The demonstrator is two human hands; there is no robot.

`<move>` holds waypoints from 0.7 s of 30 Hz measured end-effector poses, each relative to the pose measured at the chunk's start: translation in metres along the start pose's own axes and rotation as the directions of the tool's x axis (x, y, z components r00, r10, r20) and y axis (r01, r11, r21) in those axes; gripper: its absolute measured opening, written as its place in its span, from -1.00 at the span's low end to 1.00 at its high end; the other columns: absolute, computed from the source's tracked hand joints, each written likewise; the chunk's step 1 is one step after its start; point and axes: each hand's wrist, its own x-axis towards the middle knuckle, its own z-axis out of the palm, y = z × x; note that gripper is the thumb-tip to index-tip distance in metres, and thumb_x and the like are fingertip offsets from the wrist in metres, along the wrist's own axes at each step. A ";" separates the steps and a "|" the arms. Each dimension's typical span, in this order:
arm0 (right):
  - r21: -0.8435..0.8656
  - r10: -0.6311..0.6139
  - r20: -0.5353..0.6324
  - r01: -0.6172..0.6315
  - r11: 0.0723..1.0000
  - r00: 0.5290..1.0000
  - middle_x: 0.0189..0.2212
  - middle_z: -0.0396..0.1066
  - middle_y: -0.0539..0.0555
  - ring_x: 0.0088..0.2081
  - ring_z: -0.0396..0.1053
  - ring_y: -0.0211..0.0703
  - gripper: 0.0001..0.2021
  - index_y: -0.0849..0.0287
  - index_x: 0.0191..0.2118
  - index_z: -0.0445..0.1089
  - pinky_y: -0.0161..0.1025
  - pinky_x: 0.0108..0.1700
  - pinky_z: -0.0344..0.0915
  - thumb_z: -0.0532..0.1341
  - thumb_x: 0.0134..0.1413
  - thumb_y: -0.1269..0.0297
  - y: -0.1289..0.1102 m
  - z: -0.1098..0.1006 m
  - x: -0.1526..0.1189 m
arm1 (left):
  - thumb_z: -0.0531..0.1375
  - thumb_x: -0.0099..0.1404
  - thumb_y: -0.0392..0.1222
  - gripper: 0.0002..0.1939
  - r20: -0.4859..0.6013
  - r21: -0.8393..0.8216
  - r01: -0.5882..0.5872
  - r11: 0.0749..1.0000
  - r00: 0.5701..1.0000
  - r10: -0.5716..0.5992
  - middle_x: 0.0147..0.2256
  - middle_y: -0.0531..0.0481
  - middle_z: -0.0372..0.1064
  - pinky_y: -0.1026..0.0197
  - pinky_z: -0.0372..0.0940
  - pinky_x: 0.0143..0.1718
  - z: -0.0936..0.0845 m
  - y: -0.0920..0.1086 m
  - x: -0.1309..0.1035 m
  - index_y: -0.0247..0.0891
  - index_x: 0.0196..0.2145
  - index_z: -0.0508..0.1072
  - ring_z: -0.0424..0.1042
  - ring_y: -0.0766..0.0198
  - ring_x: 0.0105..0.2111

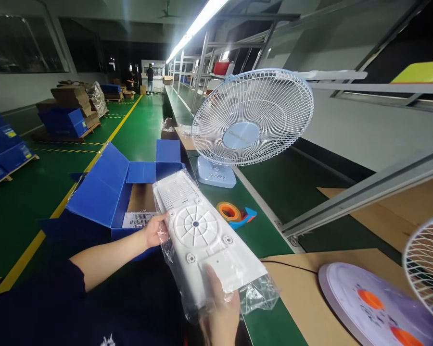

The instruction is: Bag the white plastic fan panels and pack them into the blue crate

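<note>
Well, in the head view, the only one we have, we see a white panel point(205, 240) already inside a clear bag point(261, 294), whose near end hangs loose and crumpled, with no closure that we can make out. The panel is held up at the left edge of the green worktop point(270, 240), slanting from far left to near right with its round, ribbed face toward us. To its left stands a blue box point(101, 192), flaps spread, with a slotted white piece point(140, 219) lying inside; so, as we judge it, the wrapping is largely done, while the held panel is not in the box and the box is not closed. Our left hand point(157, 230) reaches in from the left, forearm angled away from us, and grips the panel's left edge through the film, thumb on top. Our right hand point(222, 307) comes up from the near side and clasps the near end, thumb laid over the face; its other fingers are hidden, so we cannot tell how they curl. On the worktop beyond sit a tape dispenser point(244, 217) and a pale blue fan point(216, 174), both untouched.
</note>
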 end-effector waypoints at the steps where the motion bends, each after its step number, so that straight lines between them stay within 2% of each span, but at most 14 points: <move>1: 0.053 0.065 -0.015 -0.064 0.997 0.998 0.33 0.44 0.21 0.25 0.49 0.24 -0.04 0.09 0.51 0.24 0.01 0.22 0.56 0.56 0.07 -0.05 -0.006 0.003 -0.001 | 0.16 0.56 -0.04 -0.57 -0.011 -0.001 0.004 1.000 1.000 -0.004 -0.20 -0.32 0.66 0.00 0.60 -0.11 0.000 0.001 -0.001 -0.48 0.07 0.59 0.69 -0.05 -0.24; 3: 0.131 0.164 -0.017 -0.160 0.978 0.986 0.32 0.44 0.21 0.23 0.51 0.26 0.06 0.07 0.51 0.24 0.01 0.20 0.58 0.62 -0.08 -0.04 -0.014 0.007 0.000 | 0.17 0.56 0.01 -0.57 -0.067 0.004 0.012 1.000 0.998 -0.012 -0.29 -0.27 0.65 0.02 0.60 -0.18 -0.001 0.005 -0.003 -0.46 0.01 0.61 0.68 -0.02 -0.33; 7: 0.151 0.195 0.035 -0.198 0.968 0.980 0.31 0.45 0.22 0.24 0.50 0.26 0.15 0.09 0.52 0.23 0.01 0.23 0.55 0.67 -0.20 0.00 -0.015 0.008 0.010 | 0.26 0.49 0.00 -0.60 -0.181 0.036 0.016 0.999 0.984 -0.009 -0.33 -0.24 0.65 0.06 0.58 -0.30 -0.005 0.017 -0.009 -0.45 -0.03 0.61 0.66 -0.02 -0.39; 10: 0.177 0.214 0.135 -0.236 0.955 0.967 0.33 0.43 0.19 0.24 0.50 0.24 0.15 0.03 0.55 0.16 0.06 0.26 0.53 0.66 -0.13 0.02 -0.011 0.012 0.017 | 0.32 0.44 -0.02 -0.62 -0.252 0.086 -0.016 0.996 0.967 0.037 -0.34 -0.20 0.64 0.08 0.55 -0.38 -0.013 0.024 -0.014 -0.43 -0.01 0.60 0.63 0.01 -0.44; 13: 0.191 0.266 0.204 -0.305 0.933 0.942 0.28 0.49 0.22 0.18 0.54 0.26 0.11 0.04 0.55 0.16 0.14 0.26 0.52 0.64 -0.06 0.04 -0.010 0.022 0.021 | 0.30 0.45 0.00 -0.61 -0.301 0.124 -0.054 0.991 0.949 0.089 -0.28 -0.21 0.66 0.05 0.57 -0.35 -0.022 0.029 -0.019 -0.40 0.03 0.59 0.65 -0.03 -0.38; 17: 0.211 0.258 0.322 -0.334 0.919 0.911 0.28 0.48 0.24 0.21 0.52 0.25 0.04 0.06 0.51 0.22 0.17 0.28 0.48 0.64 -0.04 0.07 -0.016 0.039 0.023 | 0.28 0.47 0.06 -0.55 -0.341 0.116 -0.113 0.987 0.929 0.146 -0.16 -0.22 0.67 0.00 0.60 -0.22 -0.036 0.036 -0.028 -0.34 0.11 0.57 0.68 -0.09 -0.24; 19: 0.209 0.239 0.373 -0.332 0.920 0.897 0.27 0.48 0.25 0.20 0.51 0.26 -0.02 0.09 0.47 0.28 0.16 0.24 0.51 0.63 -0.04 0.06 -0.020 0.044 0.024 | 0.30 0.46 0.05 -0.57 -0.377 0.114 -0.129 0.985 0.912 0.163 -0.21 -0.22 0.66 0.01 0.61 -0.22 -0.044 0.043 -0.033 -0.34 0.09 0.57 0.68 -0.07 -0.26; 21: 0.136 0.269 0.427 -0.355 0.925 0.863 0.20 0.53 0.27 0.13 0.55 0.27 -0.11 0.15 0.38 0.39 0.14 0.15 0.57 0.63 -0.05 0.02 -0.024 0.043 0.026 | 0.32 0.45 0.01 -0.62 -0.421 0.118 -0.143 0.983 0.889 0.180 -0.27 -0.19 0.64 0.04 0.60 -0.26 -0.052 0.051 -0.038 -0.34 0.05 0.57 0.66 -0.03 -0.33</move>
